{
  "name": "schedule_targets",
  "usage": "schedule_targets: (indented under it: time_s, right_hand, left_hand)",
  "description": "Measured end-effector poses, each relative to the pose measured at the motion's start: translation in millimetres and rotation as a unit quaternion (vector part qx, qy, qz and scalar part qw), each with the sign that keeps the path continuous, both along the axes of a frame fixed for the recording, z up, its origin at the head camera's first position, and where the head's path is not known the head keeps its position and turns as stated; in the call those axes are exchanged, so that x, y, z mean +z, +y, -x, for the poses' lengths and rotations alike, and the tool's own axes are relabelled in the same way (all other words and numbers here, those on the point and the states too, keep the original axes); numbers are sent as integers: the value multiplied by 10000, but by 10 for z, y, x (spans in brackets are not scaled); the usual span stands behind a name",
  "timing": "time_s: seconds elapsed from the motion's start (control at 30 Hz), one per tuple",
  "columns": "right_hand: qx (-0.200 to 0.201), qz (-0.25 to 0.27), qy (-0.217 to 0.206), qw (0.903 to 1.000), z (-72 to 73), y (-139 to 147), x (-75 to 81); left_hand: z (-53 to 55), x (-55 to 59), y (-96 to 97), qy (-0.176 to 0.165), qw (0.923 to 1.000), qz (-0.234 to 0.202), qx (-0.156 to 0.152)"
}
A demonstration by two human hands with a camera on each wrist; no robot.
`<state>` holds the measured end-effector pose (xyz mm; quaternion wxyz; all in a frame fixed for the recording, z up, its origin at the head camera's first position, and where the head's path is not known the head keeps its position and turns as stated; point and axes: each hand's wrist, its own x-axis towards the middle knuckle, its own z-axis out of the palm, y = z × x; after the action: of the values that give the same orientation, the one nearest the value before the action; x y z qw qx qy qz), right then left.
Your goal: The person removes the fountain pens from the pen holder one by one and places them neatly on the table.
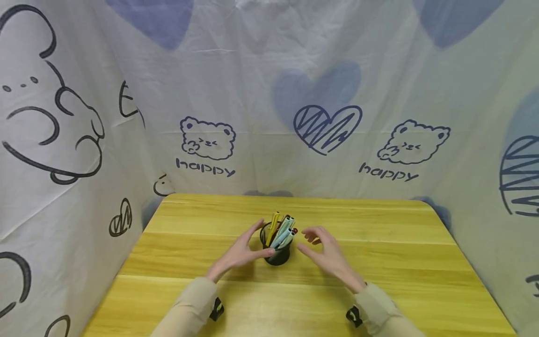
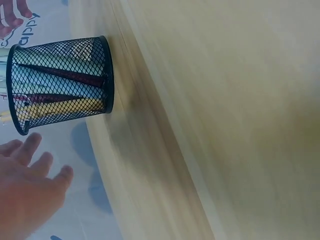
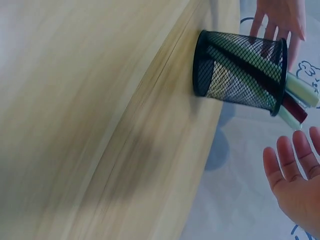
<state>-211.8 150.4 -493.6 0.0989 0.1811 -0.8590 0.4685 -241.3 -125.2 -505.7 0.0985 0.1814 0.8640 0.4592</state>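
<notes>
From where I stand, the fingers of the person's left hand [image 1: 241, 253] are spread and relaxed, released rather than clenched, curving around the near and far sides of a black mesh pen cup [image 1: 278, 258]. Seen from above, the thumb overlaps the cup's rim; whether it touches, I cannot tell. The right hand [image 1: 327, 252] faces it from the other side, its fingers loosely bent and likewise released, near the cup with a gap between.

The cup stands upright on the table between the two hands. Leaning out of its top are a yellow pen [image 1: 273, 224], several pale green and bluish pens [image 1: 281, 238], and a dark red pen [image 3: 295, 107], whose shaft shows through the mesh.

Beyond the hands come the wrists, then cream sleeves [image 1: 197, 294], with a small black device [image 1: 216, 309] beside each cuff. Everything sits over a yellowish wood-grain table [image 1: 379, 271] with rounded far corners. Around it hangs a pale cloth [image 1: 261, 112] printed with blue hearts, cartoon bears and the word "happy".
</notes>
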Motion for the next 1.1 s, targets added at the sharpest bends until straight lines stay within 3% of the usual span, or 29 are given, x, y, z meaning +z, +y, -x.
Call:
schedule_targets:
  time_s: [0.37,0.63,1.1]
  right_hand:
    - [103,575,-597,9965,84,-192,-16]
    - [-186,856,-943,9917,97,-275,-4]
    - [-301,894,-930,9912,130,-363,15]
  left_hand:
    - [138,-74,113,-221,9974,-590,-349]
    - [165,-104,136,-512,9902,-1222,-452]
    - [190,-143,134,-546,9912,-1150,-370]
